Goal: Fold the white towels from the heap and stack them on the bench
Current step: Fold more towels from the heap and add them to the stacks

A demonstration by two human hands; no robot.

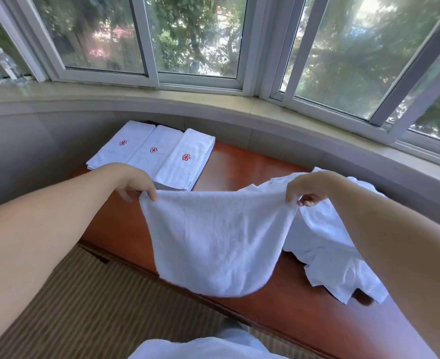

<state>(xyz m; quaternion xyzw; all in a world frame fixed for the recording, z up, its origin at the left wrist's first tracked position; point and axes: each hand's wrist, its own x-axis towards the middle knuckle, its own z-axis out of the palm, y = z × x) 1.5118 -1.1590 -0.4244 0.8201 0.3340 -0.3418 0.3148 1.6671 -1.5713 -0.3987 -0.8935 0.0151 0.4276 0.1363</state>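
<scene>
Folding step: towel (215, 237) hangs between hands.
Hands: left (135, 183), right (307, 189) each pinch a top corner.
Next: likely lay it flat on desk (242, 167), below hands.
Stack: folded towels (151, 154) beyond left hand.

The towel (213, 237) between the hands is plain white. The folded towels (151, 151) beyond the left hand (133, 182) are white with red flowers. The bench (244, 167) is red-brown.

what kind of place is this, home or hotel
Probably a hotel room: matching folded towels with red flower logos on a polished wooden bench under a bay window, striped carpet below.
</scene>
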